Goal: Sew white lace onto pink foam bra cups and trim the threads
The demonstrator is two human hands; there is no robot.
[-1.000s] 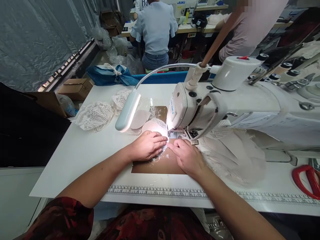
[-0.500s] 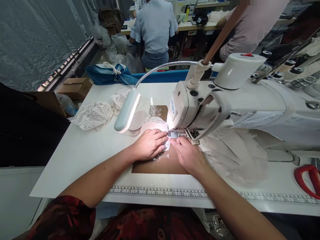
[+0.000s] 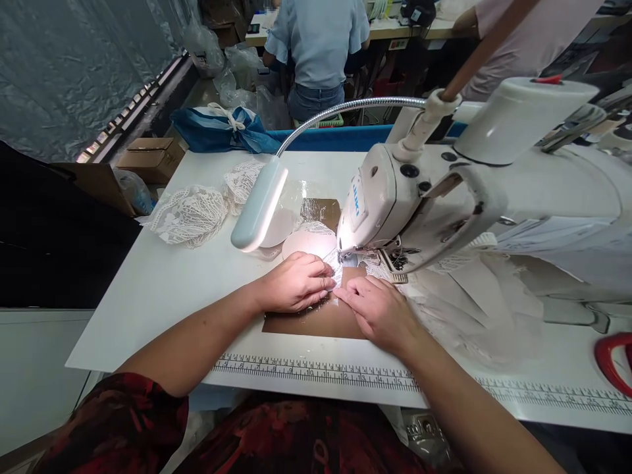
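Note:
My left hand [image 3: 299, 283] rests palm down on a white lace piece [image 3: 337, 268], its fingers close together and holding the fabric near the needle area. My right hand [image 3: 379, 309] is closed, with thumb and index finger at the lace's near edge; the exact grip is partly hidden. Just beyond the fingertips stands the head of a white sewing machine [image 3: 370, 197]. A pale pink rounded fabric cup [image 3: 307, 243] joins or lies against the lace, left of the needle. Beneath both hands a brown sheet [image 3: 301, 324] covers part of the table.
White lace pieces [image 3: 190, 214] lie at the left. A lamp [image 3: 259, 204] hangs low over the table [image 3: 162, 296]. Sheer pale fabric [image 3: 474, 309] spreads right of my right hand. Red-handled scissors [image 3: 605, 362] sit far right. A ruler strip [image 3: 306, 372] runs along the front edge.
The view has shifted slightly. Both hands have moved a little toward me, away from the needle, and more of the lace shows between the left fingers and the machine.

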